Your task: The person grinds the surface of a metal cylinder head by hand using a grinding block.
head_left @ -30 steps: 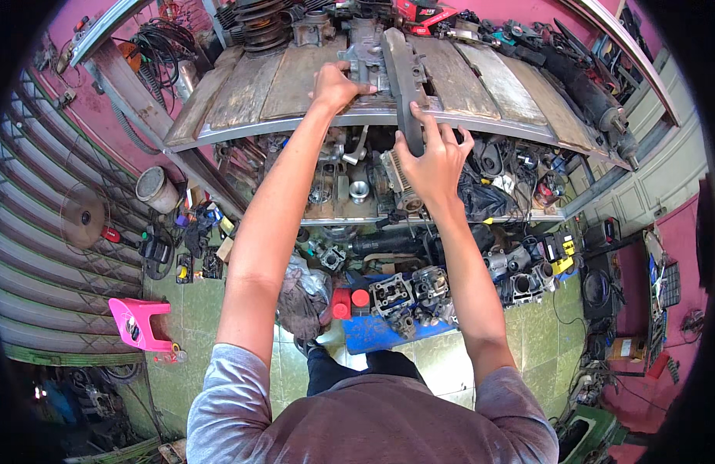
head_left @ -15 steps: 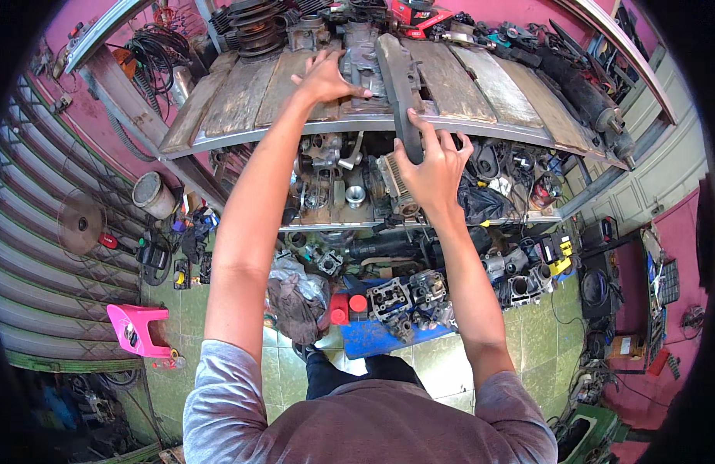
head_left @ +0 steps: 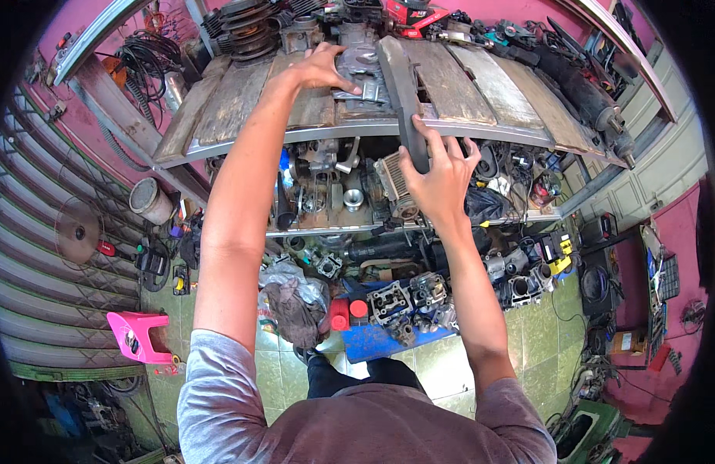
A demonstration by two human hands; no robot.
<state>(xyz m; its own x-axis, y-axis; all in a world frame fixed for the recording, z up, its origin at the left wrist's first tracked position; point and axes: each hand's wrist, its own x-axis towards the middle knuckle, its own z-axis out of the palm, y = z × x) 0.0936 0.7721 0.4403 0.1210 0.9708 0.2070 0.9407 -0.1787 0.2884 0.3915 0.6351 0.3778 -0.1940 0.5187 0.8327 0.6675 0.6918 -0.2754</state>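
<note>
Long grey metal bar-shaped part, lying on the wooden-plank top shelf in the upper middle of the frame, long axis running from the far edge down toward the near steel rim and overhanging it slightly at the lower end.

Going left to right: stacked dark ribbed pulleys and coiled black cables at upper left, well apart from both hands. Left hand next, spread flat with fingers wide, resting on a grey cast engine cover just left of the bar, holding nothing closed. Bar itself immediately right of that cover, touching or almost touching it; cannot tell which. Right hand below and slightly right, wrapped around the bar's near end at the shelf rim, thumb and fingers closed on it. Right hand clearly the nearer one.

Bare planks to the right of the bar, up to a long dark cylindrical shaft at far right. Open air below the rim, above a crowded lower shelf of engine parts. Free room mostly toward the near side and rightward.
</note>
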